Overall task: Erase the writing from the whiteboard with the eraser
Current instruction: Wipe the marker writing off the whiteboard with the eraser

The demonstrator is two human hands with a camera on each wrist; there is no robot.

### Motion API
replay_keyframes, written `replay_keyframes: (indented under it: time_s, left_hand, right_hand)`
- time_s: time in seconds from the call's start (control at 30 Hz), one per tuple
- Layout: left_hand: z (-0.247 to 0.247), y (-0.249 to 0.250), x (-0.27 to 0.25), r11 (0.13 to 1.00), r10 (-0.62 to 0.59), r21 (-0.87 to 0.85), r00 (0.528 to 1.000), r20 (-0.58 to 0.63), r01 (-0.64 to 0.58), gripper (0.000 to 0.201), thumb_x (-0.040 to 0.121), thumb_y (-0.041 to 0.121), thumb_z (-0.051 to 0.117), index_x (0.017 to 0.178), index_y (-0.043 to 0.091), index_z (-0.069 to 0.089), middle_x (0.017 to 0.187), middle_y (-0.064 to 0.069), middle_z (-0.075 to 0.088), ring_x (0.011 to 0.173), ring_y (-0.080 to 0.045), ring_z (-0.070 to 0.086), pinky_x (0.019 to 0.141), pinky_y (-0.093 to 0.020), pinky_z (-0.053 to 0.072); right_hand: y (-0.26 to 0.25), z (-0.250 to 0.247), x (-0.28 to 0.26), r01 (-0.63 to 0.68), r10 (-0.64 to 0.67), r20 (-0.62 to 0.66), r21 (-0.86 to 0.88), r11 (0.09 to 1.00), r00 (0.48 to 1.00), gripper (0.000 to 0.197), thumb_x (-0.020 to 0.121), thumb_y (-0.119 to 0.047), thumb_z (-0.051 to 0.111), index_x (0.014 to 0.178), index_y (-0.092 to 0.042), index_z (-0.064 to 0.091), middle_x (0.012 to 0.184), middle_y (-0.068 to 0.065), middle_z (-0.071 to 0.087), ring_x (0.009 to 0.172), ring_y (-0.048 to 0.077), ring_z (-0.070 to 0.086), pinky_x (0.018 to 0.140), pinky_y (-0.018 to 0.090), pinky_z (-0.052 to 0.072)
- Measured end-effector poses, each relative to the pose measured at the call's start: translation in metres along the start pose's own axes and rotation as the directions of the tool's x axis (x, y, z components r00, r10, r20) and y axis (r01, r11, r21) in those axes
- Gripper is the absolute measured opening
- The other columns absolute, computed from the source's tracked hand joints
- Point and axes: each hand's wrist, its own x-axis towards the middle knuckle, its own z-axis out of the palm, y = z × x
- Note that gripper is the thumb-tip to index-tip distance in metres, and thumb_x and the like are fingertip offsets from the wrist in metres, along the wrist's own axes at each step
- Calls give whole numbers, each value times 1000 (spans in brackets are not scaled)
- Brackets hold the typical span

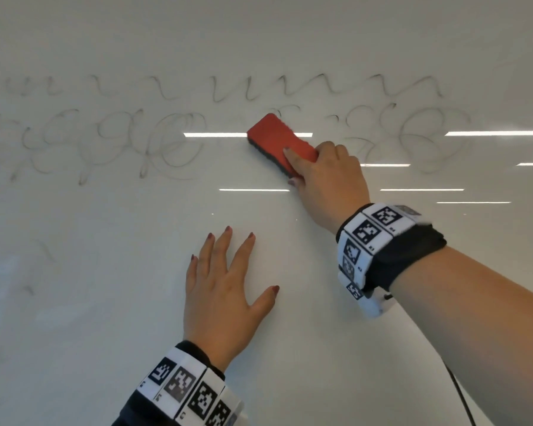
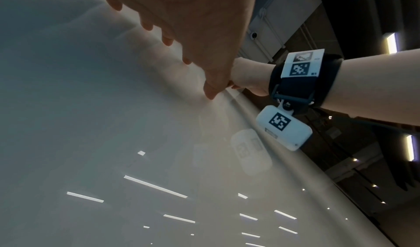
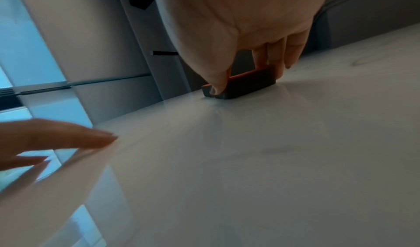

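A red eraser (image 1: 279,139) with a dark felt underside lies flat against the whiteboard (image 1: 105,302), in a wiped gap in the middle row of writing. My right hand (image 1: 326,176) grips its lower right end, thumb on one long side and fingers on the other, as the right wrist view shows at the eraser (image 3: 247,84). Faint grey looping writing (image 1: 154,139) stays left of the eraser, with more writing (image 1: 419,133) to its right and a wavy line (image 1: 290,87) above. My left hand (image 1: 225,287) rests flat on the board below, fingers spread.
Smudged marks (image 1: 40,259) sit low on the board's left side. Ceiling lights reflect as bright bars (image 1: 493,133) across the glossy surface. A cable (image 1: 462,398) hangs from my right wrist camera (image 2: 284,130).
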Motion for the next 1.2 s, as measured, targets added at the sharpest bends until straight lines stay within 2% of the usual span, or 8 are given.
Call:
replay_keyframes:
  time_s: [0.27, 0.47, 0.63, 0.73, 0.83, 0.93, 1.1, 1.2]
  left_hand:
    - [1, 1, -2, 999, -28, -24, 1000, -12, 28, 80, 76, 73, 30, 147, 44, 9, 157, 11, 0, 144, -10, -10, 114, -34, -6]
    - [1, 8, -1, 999, -49, -5, 999, -8, 49, 81, 74, 74, 26, 147, 41, 11, 157, 6, 4, 144, -14, -8, 114, -35, -6]
    - [-1, 12, 0, 997, -76, -8, 997, 7, 76, 83, 72, 74, 24, 147, 40, 13, 157, 4, 6, 144, -17, -5, 115, -41, 2]
    - [-2, 15, 1, 995, -94, 17, 995, 20, 93, 84, 72, 74, 25, 147, 40, 11, 157, 3, 5, 144, -19, -4, 115, -43, 5]
    - [-3, 20, 3, 994, -108, 31, 994, 28, 107, 81, 78, 72, 36, 147, 40, 9, 157, 3, 3, 144, -21, -5, 116, -46, 6]
    - [-2, 26, 5, 992, -119, 36, 992, 33, 118, 80, 81, 70, 41, 147, 41, 6, 157, 3, -2, 144, -22, -9, 116, -47, 3]
    - [3, 30, 8, 994, -100, 45, 995, 24, 99, 86, 72, 76, 21, 148, 39, 5, 157, 3, -1, 144, -18, -10, 116, -46, 1]
    - [4, 36, 10, 997, -60, 48, 998, 17, 59, 87, 73, 74, 18, 149, 34, 7, 158, 3, 1, 145, -16, -9, 117, -42, -1]
  right_hand:
    - [69, -5, 7, -169, 165, -55, -70, 983, 985, 51, 99, -41, 38, 147, -29, 27, 115, 22, 48, 103, 37, 45, 85, 44, 38]
    - [68, 0, -12, -193, 192, -57, -7, 981, 980, 51, 99, -34, 42, 148, -28, 29, 116, 22, 46, 105, 37, 43, 86, 45, 36]
    - [57, -7, -29, -159, 159, 4, 27, 987, 987, 51, 97, -38, 44, 146, -32, 32, 115, 18, 46, 103, 35, 44, 86, 42, 37]
    - [37, -11, -45, -74, 72, 60, 42, 996, 996, 50, 95, -43, 46, 144, -36, 35, 111, 12, 47, 101, 31, 46, 86, 41, 37]
    - [21, -10, -45, 24, -25, 91, 15, 1000, 996, 51, 95, -45, 46, 144, -38, 33, 111, 10, 48, 102, 29, 47, 84, 39, 35]
    - [25, -13, -29, 42, -40, 97, -15, 999, 994, 51, 95, -46, 45, 144, -40, 31, 114, 9, 49, 107, 29, 46, 88, 40, 35]
    - [68, -23, -10, -83, 84, 78, -20, 996, 993, 52, 95, -49, 45, 144, -40, 32, 117, 13, 50, 108, 32, 46, 89, 43, 35]
    - [106, -26, -12, -195, 198, 66, -52, 979, 978, 53, 95, -51, 43, 145, -37, 32, 116, 16, 49, 107, 35, 46, 88, 44, 35]
